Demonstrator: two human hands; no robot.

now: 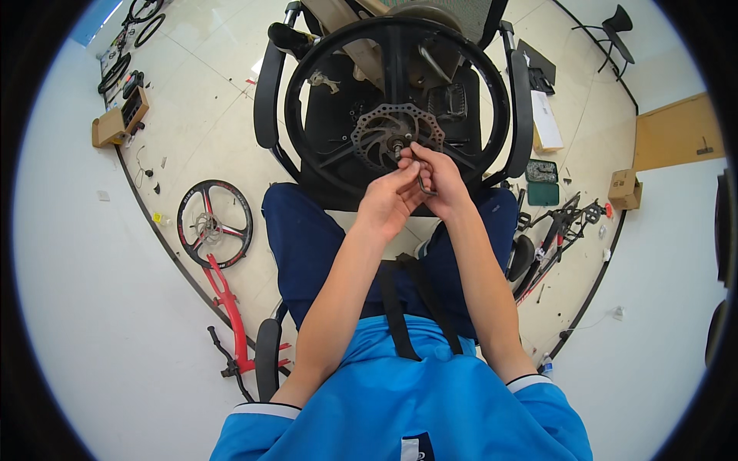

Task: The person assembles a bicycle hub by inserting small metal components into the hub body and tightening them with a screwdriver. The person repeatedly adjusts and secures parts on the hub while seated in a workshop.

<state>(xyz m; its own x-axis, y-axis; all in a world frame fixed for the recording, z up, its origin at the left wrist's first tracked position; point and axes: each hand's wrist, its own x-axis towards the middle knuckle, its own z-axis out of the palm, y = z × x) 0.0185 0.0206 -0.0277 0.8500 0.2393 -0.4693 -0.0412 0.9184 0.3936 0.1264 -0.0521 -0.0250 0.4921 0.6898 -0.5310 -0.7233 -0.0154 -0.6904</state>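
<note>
A black spoked bicycle wheel [294, 100] lies flat on a black office chair in front of me, its worn brake disc [370, 121] facing up. Both my hands meet just below the hub [397, 144]. In my right hand [444, 180] is a dark L-shaped hex key [425, 187], its short bent end pointing down. My left hand [390, 201] is closed beside it, thumb and finger pinched near the key. Whatever lies between those fingertips is hidden. My right fingertips are next to the disc's lower edge.
Armrests [267, 96] flank the wheel. A pedal [447, 101] and small parts lie on the seat. On the floor are another wheel [247, 223] and red frame [234, 311] at left, and a green case [543, 194], bicycle frame [555, 234] and cardboard box [625, 190] at right.
</note>
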